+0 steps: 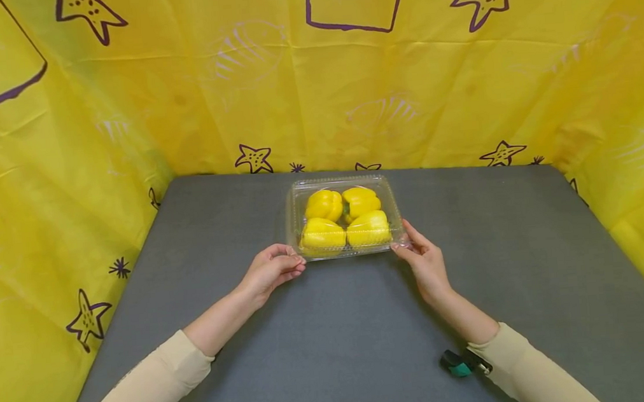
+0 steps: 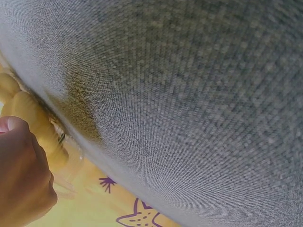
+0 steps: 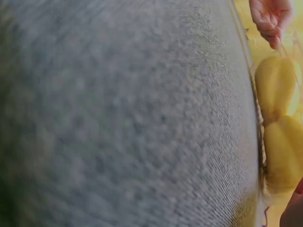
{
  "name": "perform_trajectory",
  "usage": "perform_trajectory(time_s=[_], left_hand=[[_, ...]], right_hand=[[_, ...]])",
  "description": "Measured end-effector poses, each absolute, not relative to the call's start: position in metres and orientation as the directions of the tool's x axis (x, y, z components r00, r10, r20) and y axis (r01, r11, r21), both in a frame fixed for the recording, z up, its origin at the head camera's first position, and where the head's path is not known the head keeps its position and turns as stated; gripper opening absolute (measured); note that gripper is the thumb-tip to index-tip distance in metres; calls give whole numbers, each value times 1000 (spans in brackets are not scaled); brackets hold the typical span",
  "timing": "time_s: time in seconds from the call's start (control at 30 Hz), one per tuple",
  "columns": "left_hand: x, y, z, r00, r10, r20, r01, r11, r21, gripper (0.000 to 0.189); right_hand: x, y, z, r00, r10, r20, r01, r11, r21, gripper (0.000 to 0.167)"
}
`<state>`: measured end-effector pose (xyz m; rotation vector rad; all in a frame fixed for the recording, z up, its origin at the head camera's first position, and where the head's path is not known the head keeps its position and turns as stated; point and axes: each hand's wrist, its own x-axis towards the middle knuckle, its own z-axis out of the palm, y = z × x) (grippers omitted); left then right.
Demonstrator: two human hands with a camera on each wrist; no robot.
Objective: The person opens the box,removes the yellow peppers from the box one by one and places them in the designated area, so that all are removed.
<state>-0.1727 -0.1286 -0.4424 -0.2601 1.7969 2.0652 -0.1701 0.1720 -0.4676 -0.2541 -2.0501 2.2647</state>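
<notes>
A clear plastic clamshell container (image 1: pixel 292 194) is at the far middle of the table, its lid lying over several yellow bell peppers (image 1: pixel 323 234). My left hand (image 1: pixel 271 272) pinches the near left corner between thumb and fingers. At the near right corner, my right hand (image 1: pixel 426 262) grips the edge, thumb in front and fingers along the side. The left wrist view catches part of the left hand (image 2: pixel 23 175) beside the peppers (image 2: pixel 35 123). In the right wrist view, peppers (image 3: pixel 279 87) stand between the left hand (image 3: pixel 272 19) and a sliver of the right hand (image 3: pixel 292 210).
The grey table (image 1: pixel 335 353) reaches back to a yellow patterned cloth (image 1: pixel 300 88), which also hangs along both sides. A black and green device (image 1: pixel 457 363) is by the right sleeve (image 1: pixel 520 362). The left sleeve (image 1: pixel 149 388) crosses the table's near left part.
</notes>
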Motion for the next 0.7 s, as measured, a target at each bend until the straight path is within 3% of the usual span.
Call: perform_trajectory(time_s=[0.27, 0.47, 0.7], left_hand=[[-173, -129, -441, -903, 172, -393, -412, -89, 907, 18], [-173, -128, -441, -901, 167, -401, -417, -75, 906, 15], [-173, -129, -439, -896, 171, -410, -424, -52, 904, 13]], right_hand=[[-170, 166, -471, -969, 245, -3, -22, -97, -995, 52], [-168, 167, -476, -948, 307, 81, -105, -64, -992, 33], [-166, 173, -472, -961, 270, 50, -65, -46, -997, 35]])
